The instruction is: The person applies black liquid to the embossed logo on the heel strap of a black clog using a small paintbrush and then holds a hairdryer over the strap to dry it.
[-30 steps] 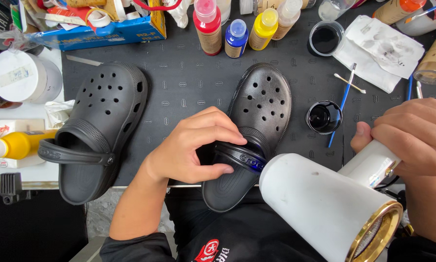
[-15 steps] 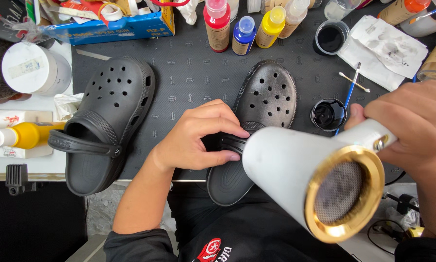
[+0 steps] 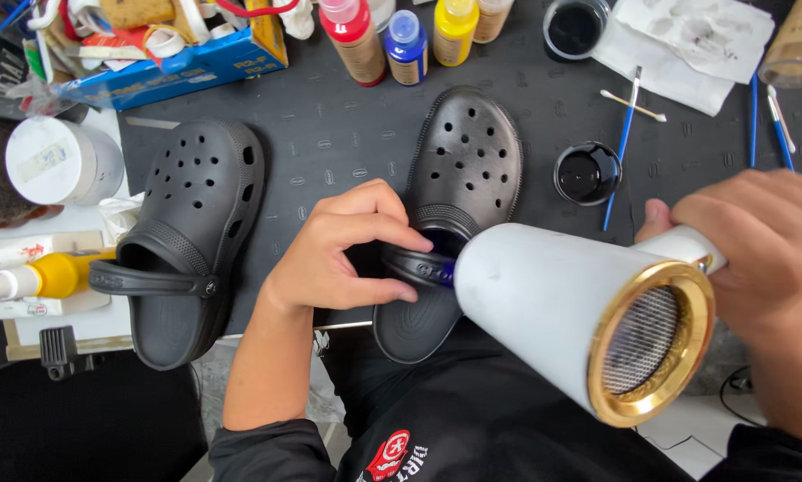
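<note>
This is my craft table, a small workshop for painting shoes. Past my fingers lies a dark work mat with little paint bottles, red, blue and yellow. Beside them are thin brushes, a pot of black paint, and a stained paper towel.

The white hair dryer hides the near right side of the black clog on the right, and its nozzle end cannot be seen against the strap. The left hand covers the strap's left end. The right hand wraps the dryer's handle, hiding it. At the far edge, the paint bottles and a black jar are cut off.
</note>
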